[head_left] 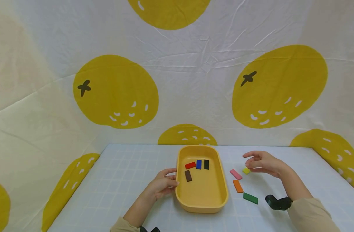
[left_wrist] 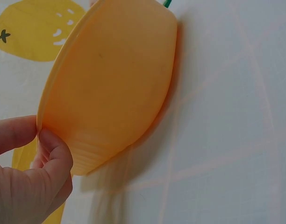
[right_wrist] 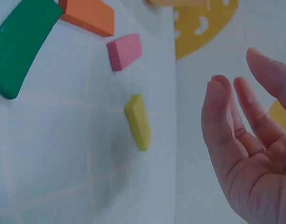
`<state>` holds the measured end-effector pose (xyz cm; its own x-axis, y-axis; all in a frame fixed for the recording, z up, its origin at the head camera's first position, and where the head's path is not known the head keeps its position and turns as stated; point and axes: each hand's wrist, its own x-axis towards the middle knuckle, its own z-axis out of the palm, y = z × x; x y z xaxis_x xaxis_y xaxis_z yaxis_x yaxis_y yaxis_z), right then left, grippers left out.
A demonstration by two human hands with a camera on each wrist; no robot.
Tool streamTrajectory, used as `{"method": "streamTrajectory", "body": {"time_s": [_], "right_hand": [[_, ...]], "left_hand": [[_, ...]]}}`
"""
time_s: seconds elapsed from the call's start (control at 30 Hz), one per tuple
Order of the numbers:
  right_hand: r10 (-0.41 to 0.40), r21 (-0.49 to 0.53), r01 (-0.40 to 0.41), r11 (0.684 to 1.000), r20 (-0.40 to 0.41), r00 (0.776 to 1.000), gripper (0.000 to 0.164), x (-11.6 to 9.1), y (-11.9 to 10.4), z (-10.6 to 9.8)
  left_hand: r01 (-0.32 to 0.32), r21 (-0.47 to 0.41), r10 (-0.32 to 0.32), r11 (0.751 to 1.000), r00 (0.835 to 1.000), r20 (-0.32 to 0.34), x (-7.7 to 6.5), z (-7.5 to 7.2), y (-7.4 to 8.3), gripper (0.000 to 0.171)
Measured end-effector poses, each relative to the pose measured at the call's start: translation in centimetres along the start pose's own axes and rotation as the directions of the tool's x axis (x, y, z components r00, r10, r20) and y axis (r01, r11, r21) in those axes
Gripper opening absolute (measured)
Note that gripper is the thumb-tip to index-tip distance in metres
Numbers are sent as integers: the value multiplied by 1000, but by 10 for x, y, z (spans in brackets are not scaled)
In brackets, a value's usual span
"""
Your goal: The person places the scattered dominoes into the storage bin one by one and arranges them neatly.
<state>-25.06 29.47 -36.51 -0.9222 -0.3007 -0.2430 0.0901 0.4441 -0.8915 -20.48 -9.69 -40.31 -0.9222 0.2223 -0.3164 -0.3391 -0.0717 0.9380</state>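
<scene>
The left hand point(head_left: 164, 184) pinches the left rim of the tray point(head_left: 207, 194); a stray tug could jostle the four blocks point(head_left: 199, 164) inside. Above the counter point(head_left: 107, 199), the right hand's point(head_left: 265, 163) fingers point(right_wrist: 217, 114) curve loosely, holding nothing, apart from the yellow block point(right_wrist: 139, 123); their height is hard to judge, and a hasty, low grab could knock the pink block point(head_left: 236, 174) nearby

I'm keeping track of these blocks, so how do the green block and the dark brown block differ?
The green block lies on the table; the dark brown block lies inside the yellow tray. In the head view, the green block runs more side to side, the dark brown block more front to back. Both are rectangular and lie flat.
</scene>
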Motion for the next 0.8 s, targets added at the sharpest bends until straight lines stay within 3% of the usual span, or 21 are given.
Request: {"method": "streamTrajectory", "body": {"time_s": [0.43, 0.8], "right_hand": [[109, 78, -100, 992, -117, 987, 60, -5, 40, -3], [184, 110, -163, 980, -211, 960, 66, 4, 54, 7]], "left_hand": [[-2, -9, 3, 1000, 1000, 5, 0, 0, -1, 57], [2, -5, -2, 1000, 1000, 0, 0, 0, -1, 57]]}}
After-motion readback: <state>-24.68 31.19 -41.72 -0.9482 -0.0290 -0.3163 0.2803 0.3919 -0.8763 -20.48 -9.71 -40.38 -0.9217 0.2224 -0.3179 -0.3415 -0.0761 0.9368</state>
